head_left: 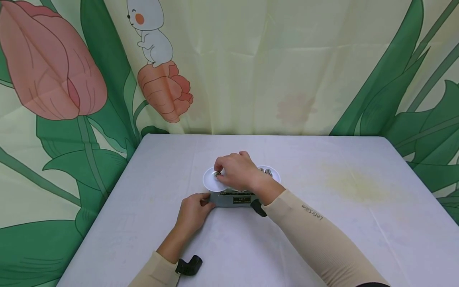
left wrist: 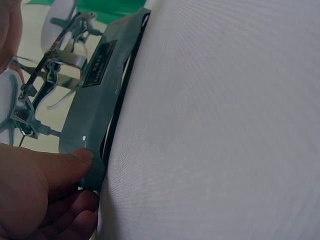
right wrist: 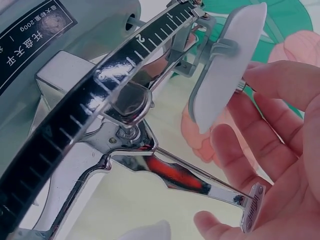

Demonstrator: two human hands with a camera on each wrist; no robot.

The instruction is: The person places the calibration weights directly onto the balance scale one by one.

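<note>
A grey pan balance [head_left: 229, 200] with two white pans stands on the table. My left hand [head_left: 193, 211] grips the left end of its base, the thumb [left wrist: 75, 162] lying on the casing. Over the left pan [head_left: 209, 183], my right hand [head_left: 238, 171] pinches a small metal weight [head_left: 217, 174] between thumb and finger. Close up in the right wrist view, the weight [right wrist: 241, 86] is against or very near the pan's [right wrist: 225, 70] face; contact is hard to tell. Several small metal pieces [head_left: 267, 171] lie on the right pan [head_left: 275, 175], partly hidden by my right hand.
A white cloth covers the table [head_left: 322, 239], with a yellowish stain [head_left: 358, 185] on its right side. Behind the far edge hangs a curtain [head_left: 251, 79] printed with tulips, leaves and a white animal. The balance's graduated beam [right wrist: 120, 62] and pointer rise between the pans.
</note>
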